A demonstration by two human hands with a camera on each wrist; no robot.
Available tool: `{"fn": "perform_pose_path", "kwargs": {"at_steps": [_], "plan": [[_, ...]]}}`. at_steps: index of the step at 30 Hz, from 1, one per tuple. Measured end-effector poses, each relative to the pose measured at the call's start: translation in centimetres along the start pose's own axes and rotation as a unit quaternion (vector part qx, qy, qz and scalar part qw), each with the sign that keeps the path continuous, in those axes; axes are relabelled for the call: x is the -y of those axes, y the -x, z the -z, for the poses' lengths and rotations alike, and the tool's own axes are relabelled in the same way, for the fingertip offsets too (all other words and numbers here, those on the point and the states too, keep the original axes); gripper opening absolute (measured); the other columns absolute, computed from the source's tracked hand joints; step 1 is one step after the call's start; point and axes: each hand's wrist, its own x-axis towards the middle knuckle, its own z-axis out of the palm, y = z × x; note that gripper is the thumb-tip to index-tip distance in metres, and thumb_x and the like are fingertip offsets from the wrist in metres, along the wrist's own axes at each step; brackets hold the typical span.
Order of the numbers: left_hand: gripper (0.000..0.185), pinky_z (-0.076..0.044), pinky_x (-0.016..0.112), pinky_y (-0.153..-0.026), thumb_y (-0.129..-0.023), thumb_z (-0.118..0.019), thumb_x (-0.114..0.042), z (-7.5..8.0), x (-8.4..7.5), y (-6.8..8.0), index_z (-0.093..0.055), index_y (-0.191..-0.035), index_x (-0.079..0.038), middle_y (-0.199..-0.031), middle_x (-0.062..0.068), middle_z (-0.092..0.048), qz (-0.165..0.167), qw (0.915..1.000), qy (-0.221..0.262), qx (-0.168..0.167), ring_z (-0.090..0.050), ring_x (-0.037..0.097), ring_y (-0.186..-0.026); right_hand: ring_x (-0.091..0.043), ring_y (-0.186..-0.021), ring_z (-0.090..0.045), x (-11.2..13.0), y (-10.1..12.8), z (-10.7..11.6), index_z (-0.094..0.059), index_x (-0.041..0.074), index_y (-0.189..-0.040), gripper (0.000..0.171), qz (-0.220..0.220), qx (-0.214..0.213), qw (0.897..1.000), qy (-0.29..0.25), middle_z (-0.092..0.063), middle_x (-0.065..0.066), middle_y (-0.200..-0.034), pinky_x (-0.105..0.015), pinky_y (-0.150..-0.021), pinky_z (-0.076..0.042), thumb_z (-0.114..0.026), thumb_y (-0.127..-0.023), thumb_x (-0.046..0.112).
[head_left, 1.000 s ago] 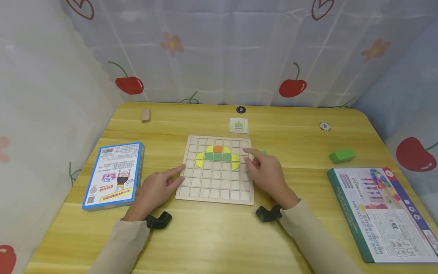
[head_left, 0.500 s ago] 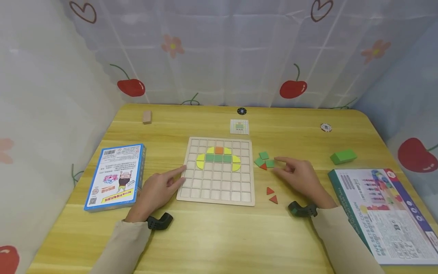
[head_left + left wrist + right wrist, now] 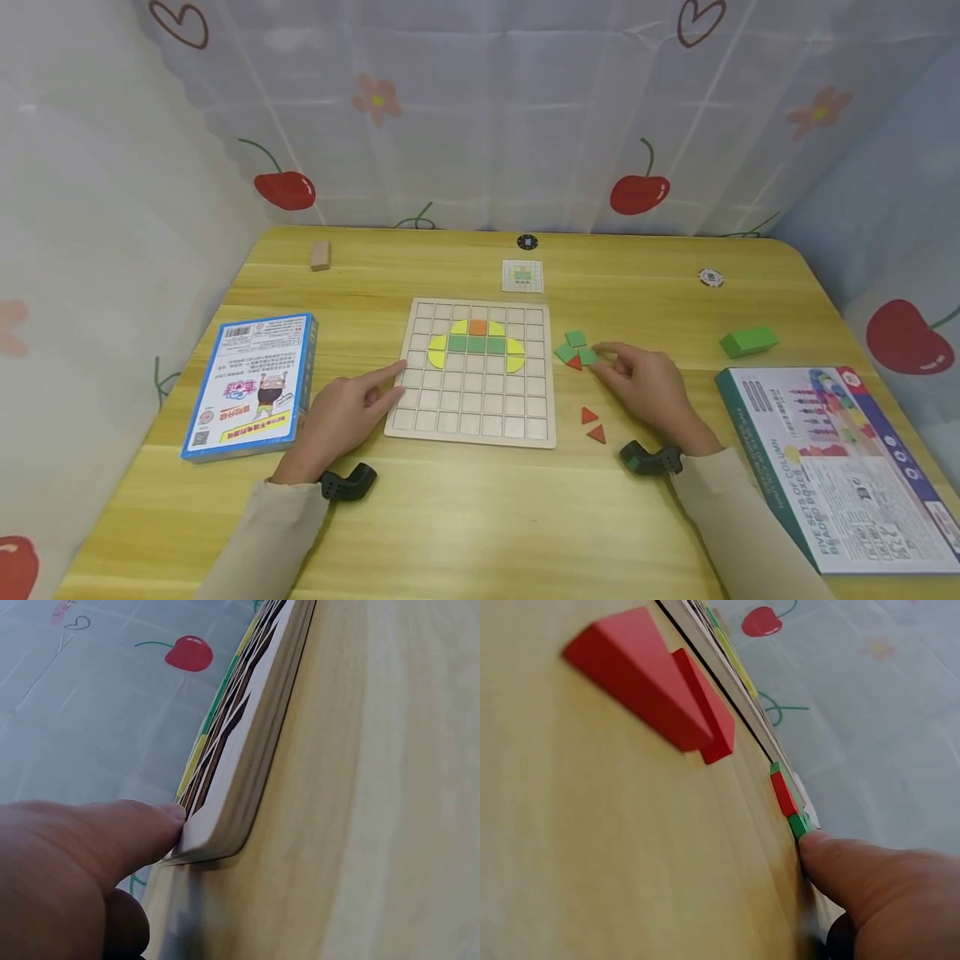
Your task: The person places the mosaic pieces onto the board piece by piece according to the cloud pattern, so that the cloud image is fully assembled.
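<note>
From the head view, the left hand (image 3: 341, 414) lies flat on the surface (image 3: 465, 517), fingers straight, forefinger tip against the left edge of the grid board (image 3: 472, 421). The right hand (image 3: 651, 385) sits right of the board, fingers loosely extended, tips touching the nearest green square tile (image 3: 588, 356) in a little cluster with two more green tiles and a red triangle (image 3: 575, 363). Nothing is pinched yet. Two loose red triangles (image 3: 592, 424) lie nearer the person, well apart from the cluster.

Risk here: the pieces are packed tight, so a sliding fingertip could drag the neighbours along or scatter them.

Left wrist view now: the fingertip (image 3: 150, 825) presses the board's corner (image 3: 217, 825), fingers straight. If that press slackens, the board could skate and jolt the yellow, green and orange pieces already seated.

Right wrist view: the finger (image 3: 847, 870) rests on the green tile (image 3: 799, 823), with the red piece (image 3: 783, 792) touching just beyond. The tile is thin and low, so a pinch may slip off its edge.
</note>
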Motion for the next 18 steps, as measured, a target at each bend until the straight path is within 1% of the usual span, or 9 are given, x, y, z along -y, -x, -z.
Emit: {"fn": "perform_pose_path", "kwargs": {"at_steps": [2, 5, 8, 10, 14, 18], "plan": [[0.041, -0.028, 0.027, -0.046, -0.102, -0.065, -0.034, 0.0, 0.0, 0.0, -0.064, -0.142, -0.024, -0.054, -0.008, -0.04, 0.001, 1.0, 0.0, 0.001, -0.029, 0.008, -0.046, -0.014, -0.049, -0.04, 0.0, 0.0, -0.1, -0.074, 0.012, -0.122, 0.034, -0.003, -0.012, 1.0, -0.017, -0.045, 0.006, -0.058, -0.031, -0.047, -0.031, -0.073, -0.097, 0.036], [0.041, -0.028, 0.027, -0.046, -0.102, -0.065, -0.034, -0.1, 0.1, 0.1, -0.064, -0.142, -0.024, -0.054, -0.008, -0.04, 0.002, 1.0, -0.001, 0.005, -0.029, 0.008, -0.046, -0.013, -0.049, -0.04, 0.6, 0.1, -0.2, -0.075, 0.012, -0.118, 0.033, -0.01, -0.036, 0.998, -0.059, -0.046, 0.005, -0.058, -0.03, -0.047, -0.033, -0.074, -0.096, 0.037], [0.042, -0.028, 0.027, -0.046, -0.102, -0.065, -0.035, -0.1, 0.1, 0.0, -0.063, -0.143, -0.025, -0.055, -0.008, -0.041, 0.005, 0.9999, -0.001, 0.009, -0.03, 0.008, -0.046, -0.011, -0.048, -0.038, 2.1, 0.1, -0.5, -0.076, 0.013, -0.115, 0.032, -0.008, -0.054, 0.994, -0.097, -0.044, 0.006, -0.056, -0.028, -0.046, -0.032, -0.076, -0.094, 0.037], [0.042, -0.028, 0.027, -0.046, -0.102, -0.064, -0.036, 0.0, 0.0, 0.0, -0.063, -0.143, -0.026, -0.055, -0.007, -0.041, 0.007, 0.9999, -0.001, 0.011, -0.03, 0.009, -0.046, -0.01, -0.045, -0.037, 3.5, 0.1, -0.8, -0.076, 0.014, -0.114, 0.03, -0.002, -0.058, 0.991, -0.118, -0.042, 0.006, -0.055, -0.027, -0.044, -0.031, -0.078, -0.093, 0.035], [0.042, -0.029, 0.028, -0.047, -0.102, -0.064, -0.037, 0.1, -0.1, -0.1, -0.063, -0.143, -0.027, -0.056, -0.007, -0.042, 0.011, 0.9999, -0.002, 0.012, -0.031, 0.01, -0.047, -0.009, -0.045, -0.035, 6.6, -0.2, -1.9, -0.077, 0.013, -0.113, 0.027, 0.025, -0.048, 0.991, -0.126, -0.039, 0.007, -0.055, -0.026, -0.045, -0.031, -0.08, -0.092, 0.031], [0.042, -0.028, 0.028, -0.047, -0.102, -0.065, -0.036, -0.1, 0.0, -0.1, -0.063, -0.143, -0.027, -0.056, -0.007, -0.042, 0.013, 0.9998, -0.002, 0.012, -0.031, 0.009, -0.047, -0.009, -0.048, -0.034, 9.2, -0.8, -3.7, -0.077, 0.012, -0.114, 0.029, 0.032, -0.028, 0.993, -0.107, -0.038, 0.009, -0.055, -0.028, -0.048, -0.029, -0.079, -0.092, 0.032]]}}
